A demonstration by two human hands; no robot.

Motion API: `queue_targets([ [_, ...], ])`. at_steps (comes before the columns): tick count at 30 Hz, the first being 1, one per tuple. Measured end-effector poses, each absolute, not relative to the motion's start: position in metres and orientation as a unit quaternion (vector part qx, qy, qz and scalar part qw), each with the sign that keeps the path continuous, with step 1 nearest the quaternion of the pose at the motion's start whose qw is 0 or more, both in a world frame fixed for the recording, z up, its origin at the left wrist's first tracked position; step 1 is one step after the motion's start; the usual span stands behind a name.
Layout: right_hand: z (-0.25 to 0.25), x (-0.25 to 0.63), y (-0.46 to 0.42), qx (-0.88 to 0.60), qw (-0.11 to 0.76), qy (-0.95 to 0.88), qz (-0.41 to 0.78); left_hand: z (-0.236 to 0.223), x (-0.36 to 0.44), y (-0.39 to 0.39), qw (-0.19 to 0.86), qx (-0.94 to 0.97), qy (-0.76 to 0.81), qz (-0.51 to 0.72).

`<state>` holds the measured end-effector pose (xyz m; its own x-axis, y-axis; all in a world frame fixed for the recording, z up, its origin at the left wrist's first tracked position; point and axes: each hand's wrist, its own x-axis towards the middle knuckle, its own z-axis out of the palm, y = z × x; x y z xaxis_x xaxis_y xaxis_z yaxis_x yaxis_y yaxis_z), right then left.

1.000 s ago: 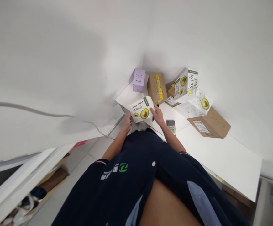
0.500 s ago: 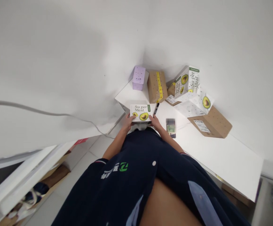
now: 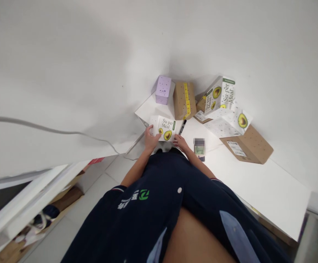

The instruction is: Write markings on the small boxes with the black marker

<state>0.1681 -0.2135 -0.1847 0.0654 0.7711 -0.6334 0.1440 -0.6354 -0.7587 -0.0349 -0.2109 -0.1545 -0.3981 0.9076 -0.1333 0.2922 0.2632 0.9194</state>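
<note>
A white carton (image 3: 166, 124) printed with "Su·per Meal" and avocado halves is at the near edge of the table, between my two hands. My left hand (image 3: 151, 139) grips its left side, the thumb lying over the front face. At the lower right corner, the fingers of my right hand (image 3: 180, 141) are closed on the carton. A black marker pen (image 3: 183, 126) lies just to the right of the carton. Further right of my right hand is a small partly blurred item, like a card or banknote (image 3: 199, 150). The carton's underside is hidden.
Behind stand a lilac box (image 3: 163, 90) and a brown box (image 3: 184, 100) with yellow tape. To the right, white avocado cartons (image 3: 220, 94) lean among brown boxes (image 3: 248, 146) on the white table (image 3: 274, 190). A grey cable (image 3: 65, 131) hangs at left, near a shelf (image 3: 46, 204).
The carton has turned in my hands, so its left side panel now shows. My left hand has moved up and further over the front face.
</note>
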Motion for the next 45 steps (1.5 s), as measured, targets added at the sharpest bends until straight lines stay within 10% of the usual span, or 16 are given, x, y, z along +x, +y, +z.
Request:
queue_targets([
  [13, -0.189, 0.193, -0.175, -0.819, 0.082, -0.465, 0.327, -0.106, -0.002, -0.198, 0.183, 0.642, 0.717, 0.201],
  [26, -0.160, 0.194, -0.198, -0.763, 0.271, -0.266, 0.523, -0.105, -0.002, -0.204, 0.178, 0.716, 0.657, 0.155],
  [33, -0.101, 0.186, -0.199, -0.591, 0.602, -0.193, 0.501, -0.105, 0.003, -0.206, 0.199, 0.725, 0.640, 0.160],
  [45, -0.101, 0.124, -0.159, -0.603, 0.499, -0.496, 0.376, -0.110, 0.003, -0.207, 0.204, 0.766, 0.587, 0.163],
])
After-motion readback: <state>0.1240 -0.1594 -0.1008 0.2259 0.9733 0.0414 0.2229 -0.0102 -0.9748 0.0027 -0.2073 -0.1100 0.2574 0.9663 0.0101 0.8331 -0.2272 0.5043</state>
